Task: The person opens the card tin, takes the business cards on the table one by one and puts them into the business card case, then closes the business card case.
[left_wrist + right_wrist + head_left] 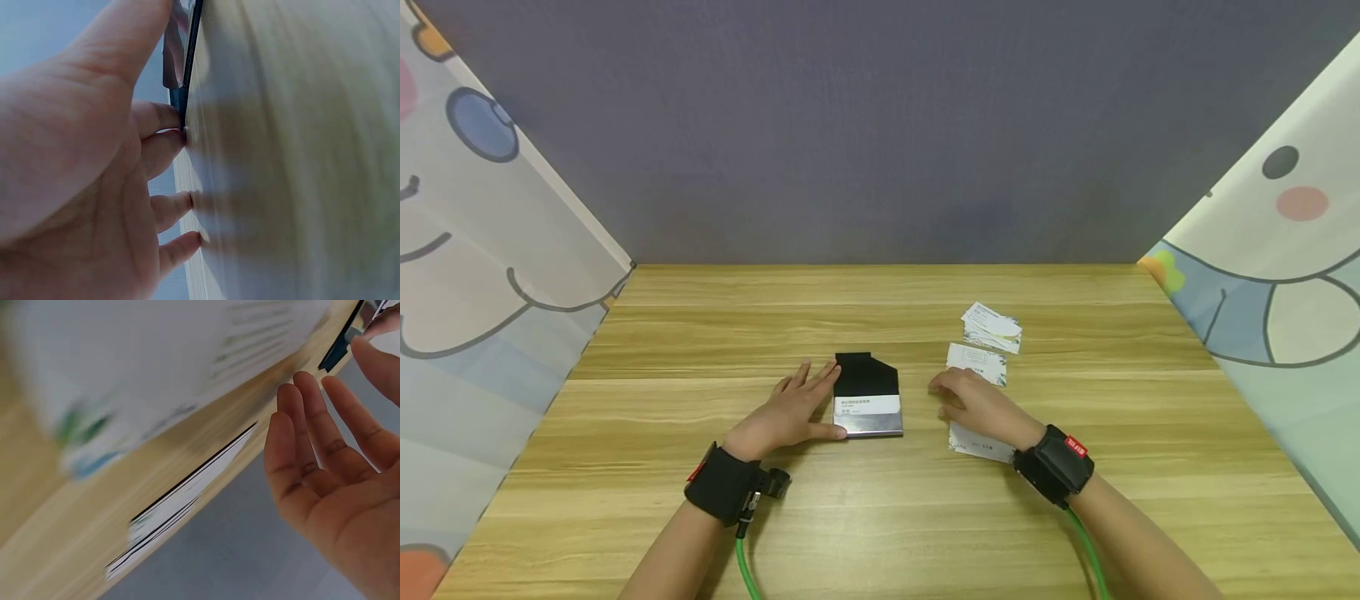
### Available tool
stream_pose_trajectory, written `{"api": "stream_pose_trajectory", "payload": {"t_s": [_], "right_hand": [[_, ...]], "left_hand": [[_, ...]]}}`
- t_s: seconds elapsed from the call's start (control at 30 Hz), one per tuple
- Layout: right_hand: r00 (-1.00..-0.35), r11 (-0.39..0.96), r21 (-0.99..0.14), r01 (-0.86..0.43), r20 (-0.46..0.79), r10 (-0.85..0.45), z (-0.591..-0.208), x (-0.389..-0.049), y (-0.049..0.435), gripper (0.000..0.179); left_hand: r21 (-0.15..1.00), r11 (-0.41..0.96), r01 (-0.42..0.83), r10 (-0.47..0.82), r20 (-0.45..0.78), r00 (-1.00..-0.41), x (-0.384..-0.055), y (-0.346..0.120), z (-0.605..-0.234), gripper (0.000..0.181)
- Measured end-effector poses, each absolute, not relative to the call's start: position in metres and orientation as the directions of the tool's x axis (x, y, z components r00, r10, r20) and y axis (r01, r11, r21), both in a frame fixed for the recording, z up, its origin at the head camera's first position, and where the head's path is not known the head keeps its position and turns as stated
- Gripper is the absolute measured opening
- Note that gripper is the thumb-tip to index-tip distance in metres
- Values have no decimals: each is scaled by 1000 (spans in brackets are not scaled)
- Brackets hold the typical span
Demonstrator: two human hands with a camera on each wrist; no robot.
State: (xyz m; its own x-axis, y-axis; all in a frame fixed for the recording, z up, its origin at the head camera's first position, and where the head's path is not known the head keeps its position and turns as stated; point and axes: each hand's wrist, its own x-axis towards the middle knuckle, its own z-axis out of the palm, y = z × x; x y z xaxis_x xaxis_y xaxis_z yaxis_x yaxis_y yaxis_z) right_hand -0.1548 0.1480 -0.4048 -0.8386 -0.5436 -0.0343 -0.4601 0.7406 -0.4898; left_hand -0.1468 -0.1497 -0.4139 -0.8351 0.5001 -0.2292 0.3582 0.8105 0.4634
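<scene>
An open card case (867, 379) with a black flap and shiny metal front lies on the table, a white business card (867, 406) in it. My left hand (784, 417) rests at its left side, fingers spread, fingertips at the upper left edge and thumb at the lower left corner. In the left wrist view, the case's edge (179, 97) shows by the fingers. My right hand (981, 408) is over the table right of the case, fingers (312, 419) loosely bent and holding nothing. Around it lie a business card (981, 360) beyond and another card (977, 443) partly hidden beneath.
A loose pile of business cards (992, 327) lies farther back on the right. The wooden table (737, 317) ends at a dark grey panel (880, 133), with cartoon-printed sheets on both sides. Green cables (745, 567) run from the wrist cameras.
</scene>
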Motion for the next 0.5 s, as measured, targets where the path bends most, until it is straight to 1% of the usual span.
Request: {"api": "stream_pose_trajectory", "payload": {"t_s": [0.27, 0.5], "right_hand": [[-863, 768, -481, -422, -46, -503, -405, -146, 171, 29], [-877, 792, -494, -359, -112, -467, -400, -140, 185, 31]], "left_hand": [[460, 811, 362, 502, -228, -834, -147, -151, -414, 92], [459, 809, 366, 506, -228, -832, -148, -151, -415, 93]]}}
